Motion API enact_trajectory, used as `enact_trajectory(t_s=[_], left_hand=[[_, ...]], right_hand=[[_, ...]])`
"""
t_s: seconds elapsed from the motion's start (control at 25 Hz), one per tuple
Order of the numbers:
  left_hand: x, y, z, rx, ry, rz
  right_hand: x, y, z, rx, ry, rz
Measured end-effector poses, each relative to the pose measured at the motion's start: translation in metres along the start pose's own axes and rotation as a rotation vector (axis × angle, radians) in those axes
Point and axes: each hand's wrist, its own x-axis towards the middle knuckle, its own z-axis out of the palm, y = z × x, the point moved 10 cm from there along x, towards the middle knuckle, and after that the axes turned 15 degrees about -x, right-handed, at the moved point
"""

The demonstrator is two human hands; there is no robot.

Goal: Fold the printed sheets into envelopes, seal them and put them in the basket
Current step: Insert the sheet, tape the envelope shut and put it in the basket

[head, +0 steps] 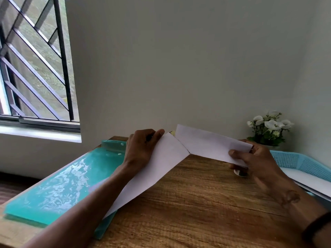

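Left of our left hand (pixel 141 149) lies a teal folder (pixel 53 185). Both hands pinch one folded white sheet (pixel 161 167) above the table (pixel 197 203). Beyond our right hand (pixel 254 161), the blue basket (pixel 293 160) holds white paper (pixel 311 183).

A small shiny round object (pixel 240 173) on the wooden table (pixel 197 203) is mostly hidden behind the right hand (pixel 258 163). The pale blue perforated plastic basket (pixel 293 161) at the table's right edge is cut off by the frame. A yellowish scrap (pixel 173 132) behind the folded white paper sheet (pixel 179 158) is too small to identify.
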Motion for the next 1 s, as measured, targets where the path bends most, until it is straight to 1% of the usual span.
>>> enact_trajectory(t_s=[0.08, 0.28, 0.44, 0.6, 0.64, 0.72, 0.8, 0.88, 0.92, 1.0], left_hand=[[0.001, 0.004, -0.001, 0.064, 0.004, 0.043], [-0.003, 0.019, 0.007, 0.139, -0.072, 0.182], [-0.006, 0.022, 0.012, 0.170, -0.119, 0.202], [-0.016, 0.031, 0.028, 0.206, -0.162, 0.242], [-0.017, 0.033, 0.030, 0.203, -0.170, 0.247], [-0.018, 0.037, 0.033, 0.209, -0.224, 0.265], [-0.022, 0.035, 0.045, 0.337, -0.357, 0.299], [-0.029, 0.025, 0.058, 0.517, -0.508, 0.301], [-0.031, 0.021, 0.062, 0.571, -0.538, 0.305], [-0.032, 0.018, 0.063, 0.584, -0.520, 0.309]], right_hand=[[-0.002, 0.000, 0.003, -0.048, -0.029, 0.035], [-0.006, -0.002, 0.005, -0.157, -0.046, 0.059], [-0.004, 0.002, 0.009, -0.223, -0.065, 0.074], [-0.008, 0.013, 0.032, -0.290, -0.136, 0.097], [-0.011, 0.014, 0.038, -0.268, -0.150, 0.097], [-0.013, 0.015, 0.042, -0.140, -0.135, 0.111], [-0.012, 0.016, 0.035, 0.011, -0.081, 0.146], [-0.010, 0.016, 0.025, 0.067, -0.017, 0.163], [-0.009, 0.017, 0.021, 0.062, -0.002, 0.163], [-0.009, 0.017, 0.024, 0.039, -0.031, 0.149]])
